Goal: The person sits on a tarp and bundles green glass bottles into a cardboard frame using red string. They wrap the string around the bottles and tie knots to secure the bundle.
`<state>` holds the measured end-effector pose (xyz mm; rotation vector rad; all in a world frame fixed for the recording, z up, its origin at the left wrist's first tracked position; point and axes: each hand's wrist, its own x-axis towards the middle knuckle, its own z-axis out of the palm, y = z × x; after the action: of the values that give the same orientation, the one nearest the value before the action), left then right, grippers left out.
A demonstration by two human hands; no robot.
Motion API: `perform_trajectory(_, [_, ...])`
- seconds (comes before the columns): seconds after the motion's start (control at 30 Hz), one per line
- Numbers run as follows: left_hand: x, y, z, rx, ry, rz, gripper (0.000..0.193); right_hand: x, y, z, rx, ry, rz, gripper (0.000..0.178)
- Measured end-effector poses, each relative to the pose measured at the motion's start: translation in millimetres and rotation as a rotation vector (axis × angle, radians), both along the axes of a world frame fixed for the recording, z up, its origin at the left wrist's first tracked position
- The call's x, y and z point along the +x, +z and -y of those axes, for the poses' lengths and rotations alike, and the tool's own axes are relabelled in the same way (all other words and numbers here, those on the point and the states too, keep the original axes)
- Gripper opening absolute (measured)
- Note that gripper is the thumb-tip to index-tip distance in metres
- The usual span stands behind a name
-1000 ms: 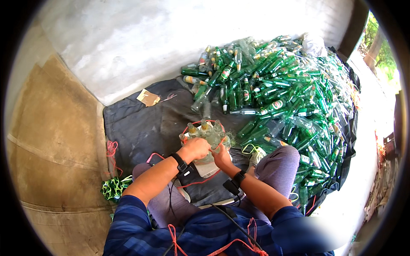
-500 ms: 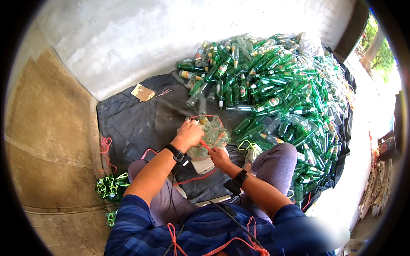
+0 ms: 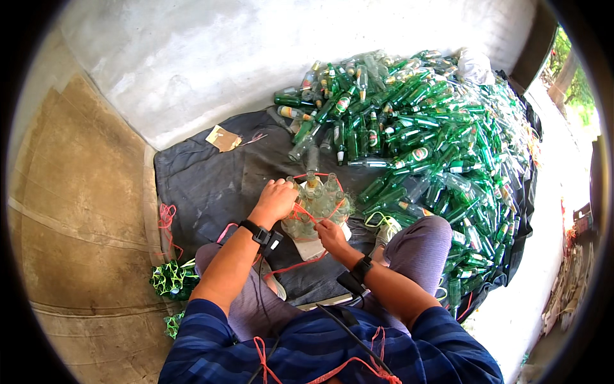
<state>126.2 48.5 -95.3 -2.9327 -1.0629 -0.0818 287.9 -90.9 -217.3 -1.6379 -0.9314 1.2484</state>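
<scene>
A tight cluster of clear glass bottles (image 3: 325,203) stands upright in front of me, necks up, on a pale flat board (image 3: 307,248). Red plastic string (image 3: 306,211) circles the bottle necks and crosses the near side of the cluster. My left hand (image 3: 276,198) is closed at the cluster's left edge, where the string reaches its fingers; the fingertips are partly hidden. Close to the near right side, my right hand (image 3: 331,235) pinches the string. A long red tail (image 3: 295,265) lies on the dark sheet below.
A large heap of green and clear bottles (image 3: 409,141) covers the right of the dark tarp (image 3: 204,173). Torn cardboard (image 3: 223,138) lies near the white wall (image 3: 166,64). Netted green bottles (image 3: 173,280) and red string (image 3: 167,216) are at the left. My bent legs flank the cluster.
My left hand has shifted left and slightly up, away from my right hand. The string between the hands now shows as a loop near the bottles. The view has shifted slightly.
</scene>
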Motion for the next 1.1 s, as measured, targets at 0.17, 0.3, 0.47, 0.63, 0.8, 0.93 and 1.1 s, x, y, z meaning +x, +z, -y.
perform_trajectory(0.17, [-4,-4,-7,0.016,0.035,0.001,0.008,0,3,1,0.026,-0.002,-0.107,0.025])
perform_trajectory(0.3, [2,-15,-12,-0.003,0.044,0.107,0.011,1,-26,-2,0.155,0.009,-0.036,0.023])
perform_trajectory(0.47, [0,-23,-21,-0.126,0.074,0.169,0.012,-7,-16,-2,0.1,-0.029,-0.058,0.027])
perform_trajectory(0.63, [3,-30,-37,-0.244,0.044,0.216,0.013,-6,3,1,0.046,0.009,0.124,0.031])
perform_trajectory(0.8, [15,-26,-43,-0.32,0.11,0.167,0.012,4,2,4,0.169,0.062,0.329,0.033])
perform_trajectory(0.93, [14,-26,-41,-0.306,0.106,0.166,0.013,14,5,4,0.169,0.161,0.427,0.032])
perform_trajectory(1.1, [10,-20,-19,-0.2,0.144,0.292,0.019,28,29,3,-0.008,0.285,0.395,0.031])
